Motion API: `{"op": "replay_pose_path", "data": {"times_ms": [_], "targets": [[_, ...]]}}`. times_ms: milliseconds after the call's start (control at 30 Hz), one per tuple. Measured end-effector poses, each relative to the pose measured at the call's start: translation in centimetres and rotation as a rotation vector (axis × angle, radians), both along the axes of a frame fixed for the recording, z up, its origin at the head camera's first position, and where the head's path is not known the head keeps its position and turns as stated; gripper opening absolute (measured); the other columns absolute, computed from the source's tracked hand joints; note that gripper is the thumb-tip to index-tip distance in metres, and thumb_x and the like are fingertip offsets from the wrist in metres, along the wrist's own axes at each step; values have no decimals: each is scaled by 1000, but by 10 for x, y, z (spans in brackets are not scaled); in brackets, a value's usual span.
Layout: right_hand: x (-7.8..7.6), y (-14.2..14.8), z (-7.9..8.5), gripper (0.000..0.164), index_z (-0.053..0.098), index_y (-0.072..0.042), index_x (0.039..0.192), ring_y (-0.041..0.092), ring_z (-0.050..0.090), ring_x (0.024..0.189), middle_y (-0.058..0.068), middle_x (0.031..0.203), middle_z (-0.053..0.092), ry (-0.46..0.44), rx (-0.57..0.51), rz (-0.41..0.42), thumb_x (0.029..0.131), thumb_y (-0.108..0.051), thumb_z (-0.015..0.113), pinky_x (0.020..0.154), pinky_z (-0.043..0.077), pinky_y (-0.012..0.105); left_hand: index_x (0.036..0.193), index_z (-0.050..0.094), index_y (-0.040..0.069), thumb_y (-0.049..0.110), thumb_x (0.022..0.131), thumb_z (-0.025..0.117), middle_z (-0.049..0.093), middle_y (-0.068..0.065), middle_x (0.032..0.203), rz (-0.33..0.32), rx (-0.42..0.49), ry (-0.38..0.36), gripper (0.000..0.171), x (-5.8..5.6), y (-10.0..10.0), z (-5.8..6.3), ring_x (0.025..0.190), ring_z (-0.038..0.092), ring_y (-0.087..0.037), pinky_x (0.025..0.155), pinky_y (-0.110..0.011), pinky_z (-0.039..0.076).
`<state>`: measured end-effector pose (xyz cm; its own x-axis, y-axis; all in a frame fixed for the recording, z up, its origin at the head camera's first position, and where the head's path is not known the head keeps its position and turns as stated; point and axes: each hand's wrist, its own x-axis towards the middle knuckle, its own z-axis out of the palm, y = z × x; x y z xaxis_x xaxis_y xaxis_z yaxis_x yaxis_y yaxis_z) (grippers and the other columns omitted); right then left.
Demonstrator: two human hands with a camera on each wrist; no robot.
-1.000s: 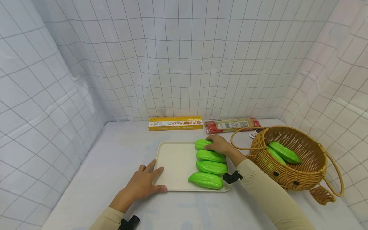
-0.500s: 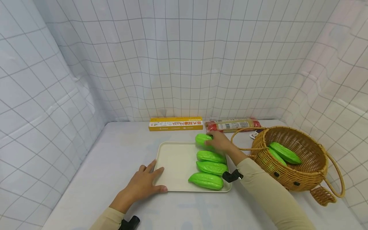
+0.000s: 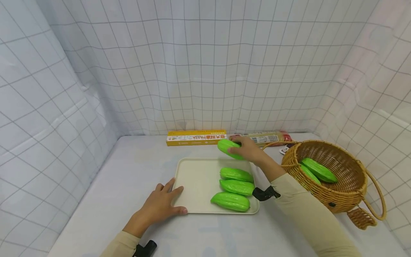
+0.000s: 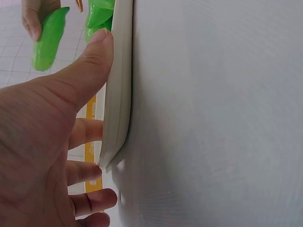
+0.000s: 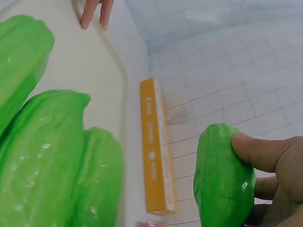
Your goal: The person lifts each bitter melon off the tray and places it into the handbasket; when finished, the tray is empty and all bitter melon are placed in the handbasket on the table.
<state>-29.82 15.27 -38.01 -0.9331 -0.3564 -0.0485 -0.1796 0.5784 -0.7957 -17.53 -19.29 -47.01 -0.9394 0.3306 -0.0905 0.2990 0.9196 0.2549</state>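
My right hand (image 3: pixel 248 148) grips a bright green bitter melon (image 3: pixel 226 145), held up over the far right edge of the cream tray (image 3: pixel 196 185). In the right wrist view the thumb presses this melon's (image 5: pixel 220 175) side, with the fingers partly hidden behind it. Three more bitter melons (image 3: pixel 236 187) lie side by side along the tray's right half. At the tray's near left corner my left hand (image 3: pixel 160 203) rests with fingers spread. Its thumb and fingertips touch the rim in the left wrist view, where the tray wall (image 4: pixel 118 85) shows beside the palm.
A wicker basket (image 3: pixel 324 198) with two bitter melons (image 3: pixel 319 170) inside stands at the right, its looped handles sticking out. Behind the tray lie a yellow pasta box (image 3: pixel 196 138) and a red-and-clear noodle packet (image 3: pixel 269 138). Gridded white cloth (image 3: pixel 205 71) walls surround the table.
My right hand has lifted the farthest bitter melon off the tray, raising it up and away from the other three. My left hand has stayed at the tray's corner.
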Motion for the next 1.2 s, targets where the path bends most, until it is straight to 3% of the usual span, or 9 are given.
{"op": "replay_pose_path", "data": {"times_ms": [167,367,633,767,1033,1200], "targets": [[13,12,26,58,49,-1,148,31,58,112,20,135,58,-35,0,-40,101,-31,66,90,50,42,146,58,18,69,76,74,37,-22,160,-10,-1,5,89,-1,0,2,112,50,-34,87,-50,49],[26,38,58,58,50,-5,146,31,58,113,17,132,60,10,74,-66,101,-38,65,90,51,43,146,58,17,70,77,73,37,-22,160,-27,4,23,88,-4,0,4,113,49,-34,87,-50,49],[48,79,87,61,51,-5,145,29,60,107,16,128,62,44,102,-50,100,-43,65,85,52,38,146,58,18,69,77,74,36,-22,160,-23,-1,8,88,-4,2,4,112,49,-34,87,-50,48],[57,107,99,65,45,-7,150,32,58,114,18,137,57,70,125,-79,101,-45,62,86,51,39,146,58,18,69,76,74,36,-21,160,-17,-3,3,88,-3,2,3,113,49,-34,88,-50,48],[71,169,101,61,37,-9,156,20,61,93,22,134,54,90,119,-118,106,-38,56,67,56,35,147,58,18,70,76,73,36,-21,161,-18,0,-9,89,-2,1,3,113,49,-34,88,-50,48],[71,196,100,64,33,-11,158,21,59,99,25,135,52,95,202,-139,105,-37,58,68,55,34,146,58,18,70,76,73,36,-22,161,-11,0,-4,90,0,0,1,114,50,-35,88,-51,49]]}}
